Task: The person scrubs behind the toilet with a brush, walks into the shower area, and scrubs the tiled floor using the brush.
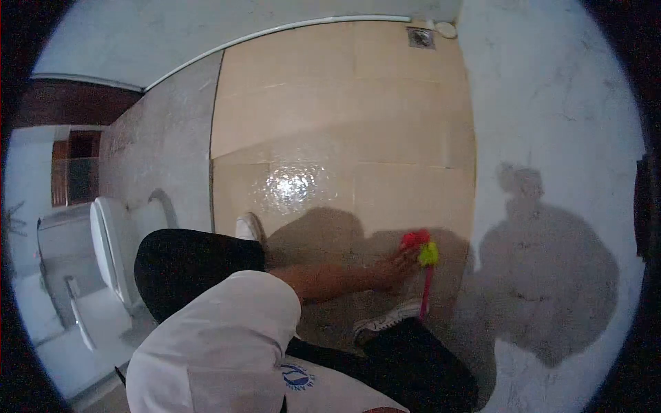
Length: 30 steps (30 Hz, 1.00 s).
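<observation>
My left hand (396,270) reaches low over the tiled floor at the centre right, its bare forearm coming out of a white sleeve. Its fingers are closed against a bright pink and yellow-green item (427,254), partly hidden by them and blurred. From this item a thin pink strip (426,292) runs down towards my white shoe (396,318). My right hand is out of view.
Beige floor tiles (296,103) shine wet near the middle. A square drain (421,38) lies at the far right corner. A white toilet (113,248) stands left; a pale wall (551,103) with shadows rises right. My other shoe (249,228) is left of centre.
</observation>
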Each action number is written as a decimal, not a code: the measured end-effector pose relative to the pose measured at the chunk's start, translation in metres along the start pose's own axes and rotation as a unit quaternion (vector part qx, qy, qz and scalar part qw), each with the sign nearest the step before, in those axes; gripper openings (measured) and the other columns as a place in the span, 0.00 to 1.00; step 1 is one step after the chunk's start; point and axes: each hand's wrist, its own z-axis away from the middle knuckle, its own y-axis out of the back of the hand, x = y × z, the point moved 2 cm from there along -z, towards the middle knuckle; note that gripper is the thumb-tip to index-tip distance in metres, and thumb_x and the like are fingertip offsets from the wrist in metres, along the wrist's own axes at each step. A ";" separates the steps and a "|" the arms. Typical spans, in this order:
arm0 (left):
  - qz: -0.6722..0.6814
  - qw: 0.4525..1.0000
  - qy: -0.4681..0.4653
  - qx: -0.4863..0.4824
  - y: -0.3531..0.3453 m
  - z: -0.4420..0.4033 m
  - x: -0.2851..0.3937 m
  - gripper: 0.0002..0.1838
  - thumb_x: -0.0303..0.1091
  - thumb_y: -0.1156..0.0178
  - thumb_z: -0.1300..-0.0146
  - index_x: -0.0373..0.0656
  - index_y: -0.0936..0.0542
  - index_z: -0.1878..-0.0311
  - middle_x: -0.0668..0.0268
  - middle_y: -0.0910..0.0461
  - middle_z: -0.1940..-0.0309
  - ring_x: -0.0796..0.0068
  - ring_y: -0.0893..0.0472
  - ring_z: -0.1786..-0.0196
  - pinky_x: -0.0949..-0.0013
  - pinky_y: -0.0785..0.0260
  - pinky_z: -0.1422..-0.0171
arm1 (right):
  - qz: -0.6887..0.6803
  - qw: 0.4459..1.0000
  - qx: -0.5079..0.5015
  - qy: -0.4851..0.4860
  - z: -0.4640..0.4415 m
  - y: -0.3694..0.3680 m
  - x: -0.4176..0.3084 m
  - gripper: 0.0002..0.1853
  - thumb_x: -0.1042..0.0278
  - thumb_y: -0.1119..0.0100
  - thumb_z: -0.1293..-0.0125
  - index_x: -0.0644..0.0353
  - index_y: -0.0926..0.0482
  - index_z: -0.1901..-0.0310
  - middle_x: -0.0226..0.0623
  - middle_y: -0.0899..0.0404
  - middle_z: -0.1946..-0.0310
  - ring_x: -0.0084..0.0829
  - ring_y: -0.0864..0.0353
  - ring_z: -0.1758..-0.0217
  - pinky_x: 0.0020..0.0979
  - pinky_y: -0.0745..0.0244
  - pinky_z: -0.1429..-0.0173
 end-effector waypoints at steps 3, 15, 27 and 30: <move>0.113 0.984 0.035 0.133 -0.008 0.003 -0.009 0.61 0.65 0.30 0.43 0.37 0.49 0.18 0.36 0.56 0.18 0.36 0.59 0.15 0.36 0.68 0.14 | 0.059 0.998 -0.024 0.013 -0.001 0.004 -0.016 0.24 0.49 0.60 0.17 0.61 0.21 0.45 0.42 0.19 0.63 0.41 0.18 0.61 0.41 0.25 0.54; -0.024 0.962 0.118 0.246 0.027 0.081 -0.210 0.49 0.71 0.48 0.31 0.41 0.41 0.20 0.41 0.45 0.20 0.41 0.48 0.16 0.39 0.60 0.14 | 0.176 0.961 -0.002 0.212 -0.062 0.025 -0.239 0.28 0.44 0.57 0.18 0.62 0.20 0.61 0.36 0.24 0.77 0.30 0.23 0.75 0.37 0.28 0.68; -0.132 0.981 0.084 0.111 0.083 0.131 -0.285 0.56 0.74 0.47 0.34 0.40 0.48 0.18 0.42 0.48 0.19 0.43 0.52 0.15 0.44 0.62 0.12 | -0.060 0.996 -0.056 0.041 -0.154 -0.043 -0.317 0.25 0.47 0.55 0.19 0.63 0.22 0.62 0.37 0.24 0.77 0.35 0.25 0.77 0.38 0.27 0.68; -0.090 0.993 0.045 0.068 0.068 0.157 -0.276 0.58 0.74 0.42 0.37 0.39 0.47 0.18 0.42 0.50 0.19 0.42 0.52 0.16 0.43 0.61 0.13 | -0.106 0.988 -0.058 0.093 -0.153 -0.133 -0.245 0.26 0.45 0.56 0.19 0.62 0.23 0.61 0.38 0.23 0.73 0.35 0.24 0.75 0.40 0.26 0.66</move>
